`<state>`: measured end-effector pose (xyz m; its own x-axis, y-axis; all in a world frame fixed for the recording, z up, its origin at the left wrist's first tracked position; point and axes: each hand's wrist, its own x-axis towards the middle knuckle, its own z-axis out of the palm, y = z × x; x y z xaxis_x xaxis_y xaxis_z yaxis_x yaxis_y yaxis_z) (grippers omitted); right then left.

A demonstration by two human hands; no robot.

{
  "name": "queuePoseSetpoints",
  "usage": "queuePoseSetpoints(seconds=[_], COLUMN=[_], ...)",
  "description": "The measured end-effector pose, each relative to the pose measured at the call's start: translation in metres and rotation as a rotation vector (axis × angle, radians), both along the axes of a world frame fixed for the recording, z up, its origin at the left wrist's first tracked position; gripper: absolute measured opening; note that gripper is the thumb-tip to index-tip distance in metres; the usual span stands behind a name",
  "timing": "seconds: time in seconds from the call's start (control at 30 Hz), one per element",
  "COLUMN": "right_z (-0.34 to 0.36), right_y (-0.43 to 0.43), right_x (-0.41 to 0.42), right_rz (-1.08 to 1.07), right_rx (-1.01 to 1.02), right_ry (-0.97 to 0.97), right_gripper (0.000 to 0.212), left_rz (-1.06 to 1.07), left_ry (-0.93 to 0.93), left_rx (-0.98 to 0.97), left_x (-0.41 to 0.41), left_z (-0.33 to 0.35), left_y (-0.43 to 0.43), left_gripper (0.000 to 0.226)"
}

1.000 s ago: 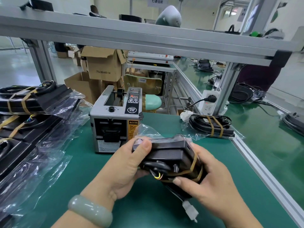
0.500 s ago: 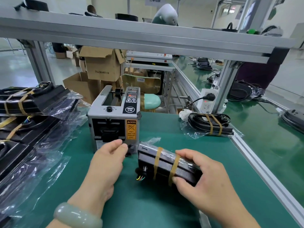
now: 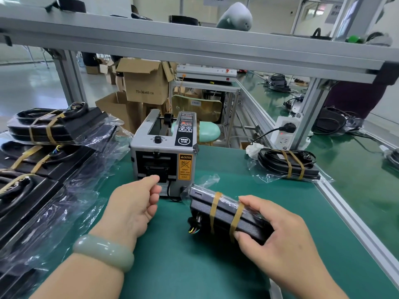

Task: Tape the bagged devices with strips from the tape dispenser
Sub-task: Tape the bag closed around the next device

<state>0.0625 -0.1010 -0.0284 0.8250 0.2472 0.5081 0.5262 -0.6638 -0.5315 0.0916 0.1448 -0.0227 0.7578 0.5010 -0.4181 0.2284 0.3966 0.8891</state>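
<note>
Bagged device (image 3: 226,214): black unit in a clear bag, bound by two tan bands, is being held on the green mat (image 3: 183,266), in front of the tape dispenser (image 3: 164,156) and just to its right. It is being gripped at its near end by the right hand (image 3: 280,240), with the thumb below and the fingers curled over the top edge.

Left hand (image 3: 133,203): is being held at the dispenser's outlet, fingers curled, thumb over forefinger. Whether a strip is being pinched cannot be told; no tape is visible.

Change noted: a second ago the device was being cradled off the mat in both hands. It is now being steadied by the right alone, and the left has been freed and brought to the outlet. The strip-taking step is therefore judged as being begun; no tape is seen on this bag yet.

Other stock: a stack of bagged units (image 3: 54,128) is being kept at the left. A single bagged unit (image 3: 287,165) is lying at the mat's far right.
</note>
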Motion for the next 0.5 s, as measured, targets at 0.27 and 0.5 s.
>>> queuePoseSetpoints(seconds=[0.27, 0.5], right_z=[-0.001, 0.000], right_y=[0.000, 0.000], right_x=[0.000, -0.001], right_rz=[0.014, 0.014], right_rx=[0.006, 0.005], right_ry=[0.007, 0.011], right_gripper=[0.051, 0.050], left_rz=[0.022, 0.038], left_ry=[0.027, 0.057], left_rx=[-0.095, -0.087], left_x=[0.014, 0.029], left_z=[0.014, 0.020], left_y=[0.001, 0.004], left_gripper=[0.020, 0.018])
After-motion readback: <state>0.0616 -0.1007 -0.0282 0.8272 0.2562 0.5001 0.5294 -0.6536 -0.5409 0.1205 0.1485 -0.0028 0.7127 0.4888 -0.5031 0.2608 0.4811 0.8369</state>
